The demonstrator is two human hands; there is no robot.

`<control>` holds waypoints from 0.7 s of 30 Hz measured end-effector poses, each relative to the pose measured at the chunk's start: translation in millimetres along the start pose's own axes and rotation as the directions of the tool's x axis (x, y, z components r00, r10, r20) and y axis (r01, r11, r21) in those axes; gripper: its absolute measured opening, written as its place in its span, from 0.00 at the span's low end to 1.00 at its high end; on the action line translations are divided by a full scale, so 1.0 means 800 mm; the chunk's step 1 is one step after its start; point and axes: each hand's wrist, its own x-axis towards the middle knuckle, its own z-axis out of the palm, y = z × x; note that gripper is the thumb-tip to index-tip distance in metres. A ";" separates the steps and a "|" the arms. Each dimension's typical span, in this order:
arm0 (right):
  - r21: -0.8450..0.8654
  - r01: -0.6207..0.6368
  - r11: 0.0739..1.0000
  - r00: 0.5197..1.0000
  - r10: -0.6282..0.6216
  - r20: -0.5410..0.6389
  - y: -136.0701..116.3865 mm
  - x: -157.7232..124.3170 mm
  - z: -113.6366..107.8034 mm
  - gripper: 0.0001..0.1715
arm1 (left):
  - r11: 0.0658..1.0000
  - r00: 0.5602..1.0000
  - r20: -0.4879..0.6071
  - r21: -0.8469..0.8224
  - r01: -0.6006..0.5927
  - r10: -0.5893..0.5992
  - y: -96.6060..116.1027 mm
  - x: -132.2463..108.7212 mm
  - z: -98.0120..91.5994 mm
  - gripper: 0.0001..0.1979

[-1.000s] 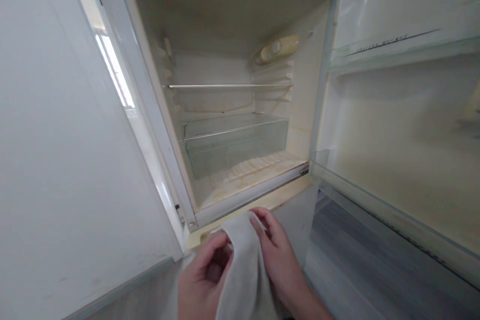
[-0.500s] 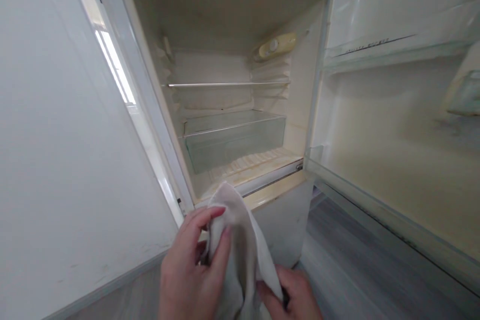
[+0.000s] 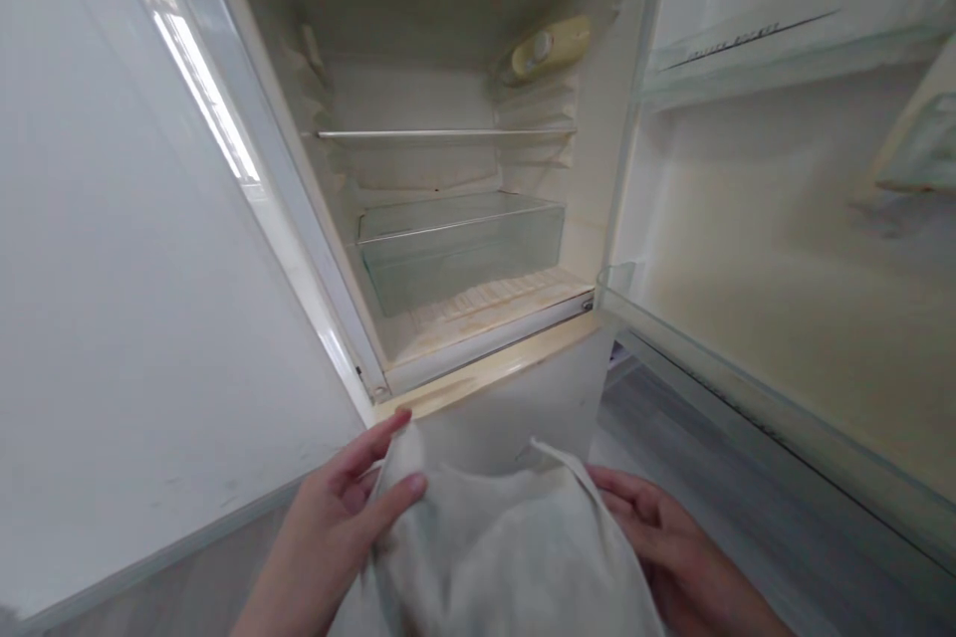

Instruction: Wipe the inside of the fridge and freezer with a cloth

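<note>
Gripping the pale cloth (image 3: pixel 515 547) by opposite edges in left hand (image 3: pixel 340 513) and right hand (image 3: pixel 664 537), seemingly for spreading it open.

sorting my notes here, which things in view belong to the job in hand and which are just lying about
In the job: pale cloth, held by left hand and right hand; perhaps the open fridge ahead.
Just around, it seems: white panel, grey floor.
</note>
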 end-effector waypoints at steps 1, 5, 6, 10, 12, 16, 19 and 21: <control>0.064 -0.051 0.997 0.998 0.050 0.024 0.003 -0.003 0.001 0.31 | 1.000 1.000 0.006 0.022 -0.002 0.002 -0.001 0.000 -0.001 0.40; 0.190 -0.022 0.982 1.000 0.022 0.001 0.006 -0.005 0.009 0.36 | 1.000 0.999 0.039 0.020 0.024 -0.025 0.001 -0.004 -0.010 0.45; 0.158 0.008 0.987 1.000 -0.007 -0.007 0.005 -0.005 0.010 0.38 | 1.000 0.999 0.038 0.016 0.013 -0.013 0.000 -0.003 -0.013 0.46; -0.181 0.106 0.978 0.994 -0.101 0.037 -0.007 -0.006 0.005 0.26 | 0.973 0.980 -0.095 0.174 -0.155 0.173 -0.013 0.004 -0.029 0.42; -0.385 0.188 0.904 0.982 -0.187 0.040 -0.015 -0.006 0.001 0.20 | 0.905 0.941 -0.153 0.358 -0.230 0.300 -0.018 0.007 -0.038 0.37; -0.568 0.248 0.784 0.955 -0.296 0.008 -0.018 0.002 -0.008 0.21 | 0.765 0.912 -0.014 0.550 -0.334 0.409 -0.018 0.003 -0.049 0.22; -0.509 0.166 0.844 0.980 -0.197 -0.006 -0.005 0.010 -0.019 0.27 | 0.758 0.919 0.148 0.525 -0.387 0.366 -0.024 -0.003 -0.056 0.17; -0.410 0.086 0.908 0.993 -0.113 -0.042 0.008 0.010 -0.026 0.33 | 0.735 0.894 0.296 0.511 -0.446 0.336 -0.040 -0.005 -0.060 0.14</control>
